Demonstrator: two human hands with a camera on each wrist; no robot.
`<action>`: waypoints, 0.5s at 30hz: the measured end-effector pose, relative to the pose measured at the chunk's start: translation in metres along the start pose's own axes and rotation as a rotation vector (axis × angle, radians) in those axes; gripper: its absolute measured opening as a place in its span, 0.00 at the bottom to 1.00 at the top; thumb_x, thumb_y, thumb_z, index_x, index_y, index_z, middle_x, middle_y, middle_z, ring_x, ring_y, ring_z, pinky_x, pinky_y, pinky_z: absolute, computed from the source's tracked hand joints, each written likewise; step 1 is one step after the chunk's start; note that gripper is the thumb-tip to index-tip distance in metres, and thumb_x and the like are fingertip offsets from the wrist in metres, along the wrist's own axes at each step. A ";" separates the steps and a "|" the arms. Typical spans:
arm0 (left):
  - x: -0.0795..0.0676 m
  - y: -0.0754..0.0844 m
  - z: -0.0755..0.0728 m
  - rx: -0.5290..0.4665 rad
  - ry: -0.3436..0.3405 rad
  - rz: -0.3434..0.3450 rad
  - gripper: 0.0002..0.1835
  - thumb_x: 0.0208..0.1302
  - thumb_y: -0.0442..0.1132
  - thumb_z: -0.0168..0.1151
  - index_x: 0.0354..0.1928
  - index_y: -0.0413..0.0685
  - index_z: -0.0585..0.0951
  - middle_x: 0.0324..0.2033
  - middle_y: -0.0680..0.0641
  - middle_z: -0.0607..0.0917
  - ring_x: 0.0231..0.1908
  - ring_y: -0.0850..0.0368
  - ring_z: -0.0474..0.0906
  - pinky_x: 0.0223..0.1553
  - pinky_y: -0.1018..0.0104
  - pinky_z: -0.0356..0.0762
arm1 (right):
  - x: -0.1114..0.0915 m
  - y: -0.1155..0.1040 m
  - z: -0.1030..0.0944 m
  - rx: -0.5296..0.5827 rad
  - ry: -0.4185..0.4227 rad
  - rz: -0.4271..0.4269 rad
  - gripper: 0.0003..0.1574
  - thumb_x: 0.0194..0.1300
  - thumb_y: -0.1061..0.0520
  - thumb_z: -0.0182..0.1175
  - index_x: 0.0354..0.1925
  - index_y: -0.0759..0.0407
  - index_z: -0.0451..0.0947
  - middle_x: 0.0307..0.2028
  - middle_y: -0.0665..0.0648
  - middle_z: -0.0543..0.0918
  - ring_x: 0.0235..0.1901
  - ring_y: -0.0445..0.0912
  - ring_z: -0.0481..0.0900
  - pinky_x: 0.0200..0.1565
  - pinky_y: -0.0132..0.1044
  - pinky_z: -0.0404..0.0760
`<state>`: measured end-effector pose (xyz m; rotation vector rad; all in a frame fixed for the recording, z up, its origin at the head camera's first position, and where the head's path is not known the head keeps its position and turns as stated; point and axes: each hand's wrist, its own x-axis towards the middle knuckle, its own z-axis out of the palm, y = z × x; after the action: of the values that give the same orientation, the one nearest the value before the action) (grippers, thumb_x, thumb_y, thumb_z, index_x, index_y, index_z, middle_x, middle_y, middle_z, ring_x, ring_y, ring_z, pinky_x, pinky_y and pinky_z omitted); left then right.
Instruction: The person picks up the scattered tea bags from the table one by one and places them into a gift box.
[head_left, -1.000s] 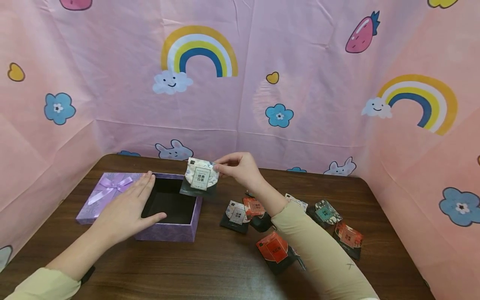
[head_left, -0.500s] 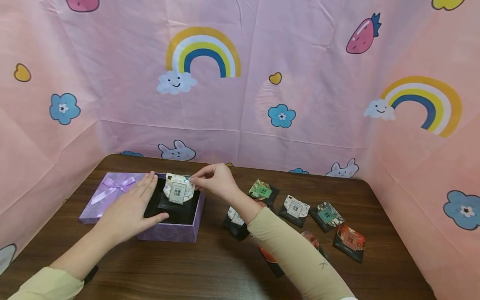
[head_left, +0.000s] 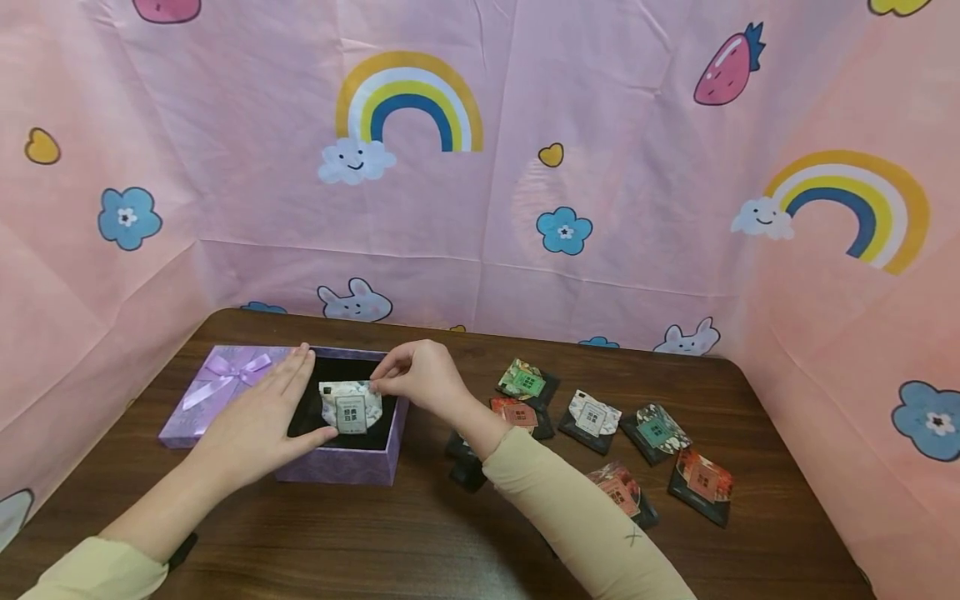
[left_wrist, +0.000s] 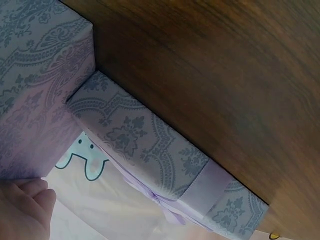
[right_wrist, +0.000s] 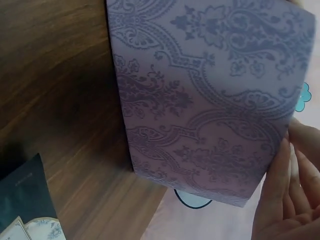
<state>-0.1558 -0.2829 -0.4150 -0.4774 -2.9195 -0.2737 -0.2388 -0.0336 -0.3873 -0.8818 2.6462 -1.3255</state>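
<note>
In the head view my right hand point(head_left: 426, 377) pinches the upper right corner of a white-and-black tea sachet point(head_left: 351, 408) with Chinese lettering. The sachet is inside the purple patterned box point(head_left: 337, 468), over its black interior. My left hand point(head_left: 251, 429) lies along the box's left rim with fingers straight and thumb spread over the front rim. From the right wrist, the box's outer wall point(right_wrist: 210, 100) fills the middle and hides the sachet; my right hand's fingers show at its edge. The left wrist view shows my left fingertips at the box's wall point(left_wrist: 45, 95).
Left of the box lies its purple lid point(head_left: 225, 375) with a ribbon bow. Several tea sachets are spread at the right, among them a green one point(head_left: 525, 382), a white one point(head_left: 591, 421), a teal one point(head_left: 656, 432) and red ones point(head_left: 703, 485). My right sleeve partly covers others.
My right hand has carried the white sachet leftward and down from above the box's right rim into the box. The left hand has stayed on the rim.
</note>
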 end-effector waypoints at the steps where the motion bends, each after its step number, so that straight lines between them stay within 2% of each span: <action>1: 0.000 0.000 0.000 -0.002 0.000 -0.001 0.63 0.66 0.72 0.64 0.83 0.30 0.51 0.83 0.28 0.53 0.81 0.30 0.54 0.76 0.31 0.64 | 0.000 -0.001 0.001 -0.012 0.002 -0.007 0.02 0.62 0.56 0.78 0.34 0.53 0.94 0.31 0.49 0.92 0.28 0.31 0.79 0.28 0.22 0.76; 7: -0.003 0.002 0.000 -0.014 0.005 -0.017 0.63 0.66 0.72 0.64 0.83 0.30 0.52 0.83 0.29 0.53 0.81 0.30 0.55 0.75 0.31 0.65 | 0.000 -0.006 0.007 -0.077 -0.014 -0.067 0.02 0.63 0.56 0.78 0.34 0.53 0.94 0.29 0.48 0.93 0.28 0.30 0.83 0.29 0.20 0.77; 12: -0.002 0.003 -0.001 -0.023 -0.008 -0.017 0.63 0.66 0.72 0.64 0.83 0.30 0.52 0.83 0.29 0.53 0.81 0.30 0.54 0.75 0.30 0.64 | 0.001 -0.008 0.012 -0.149 -0.016 -0.054 0.03 0.62 0.54 0.79 0.33 0.51 0.94 0.29 0.46 0.93 0.28 0.30 0.83 0.29 0.19 0.76; 15: -0.001 0.002 -0.002 -0.025 -0.011 -0.018 0.63 0.66 0.71 0.65 0.83 0.30 0.52 0.83 0.29 0.53 0.81 0.30 0.54 0.75 0.30 0.64 | 0.001 -0.010 0.015 -0.240 -0.012 -0.064 0.03 0.62 0.52 0.79 0.33 0.49 0.94 0.29 0.44 0.93 0.27 0.29 0.84 0.29 0.18 0.74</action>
<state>-0.1538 -0.2814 -0.4124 -0.4583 -2.9359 -0.3117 -0.2310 -0.0496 -0.3893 -1.0042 2.8320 -1.0235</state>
